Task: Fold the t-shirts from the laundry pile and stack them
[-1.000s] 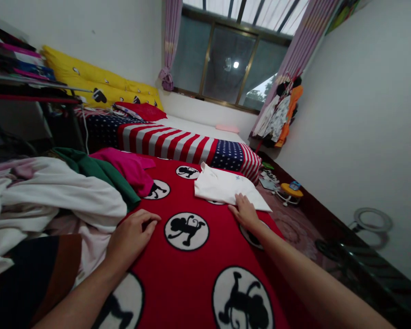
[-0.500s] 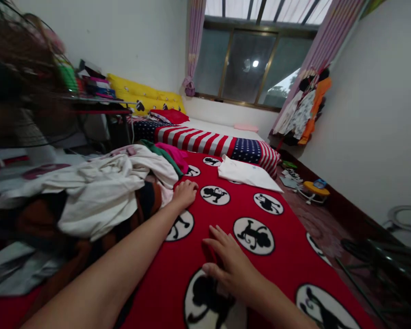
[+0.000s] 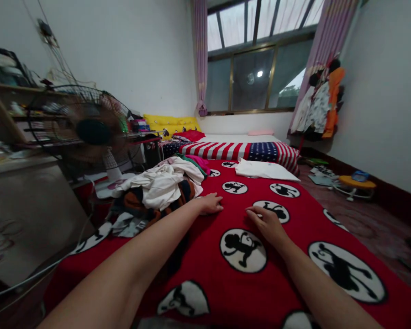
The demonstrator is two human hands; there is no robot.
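Observation:
My left hand [image 3: 211, 204] rests palm-down on a red blanket [image 3: 205, 246] printed with black monkey figures in white ovals. Its fingers are loosely bent and hold nothing. Just left of it lies a heap of clothes, with a crumpled white garment [image 3: 160, 183] on top and dark-and-brown cloth [image 3: 132, 203] beneath. Over to the right, my right hand [image 3: 267, 225] hovers at or just above the blanket, its fingers partly curled towards the left and nothing visible in them. Farther back, a folded white shirt [image 3: 265, 169] lies flat on the blanket.
A spinning fan [image 3: 93, 131] stands at left before a cluttered desk. Behind is a bed with a flag-patterned cover [image 3: 222, 151] and yellow cushion [image 3: 171, 125]. On the floor at right stands a low orange stool [image 3: 356, 182]. Clothes [image 3: 317, 107] hang by the window.
The view has swung left and pulled back, bringing the fan and desk into sight. My right hand has moved forward, and its spread fingers have drawn closer together. My left hand stays beside the clothes.

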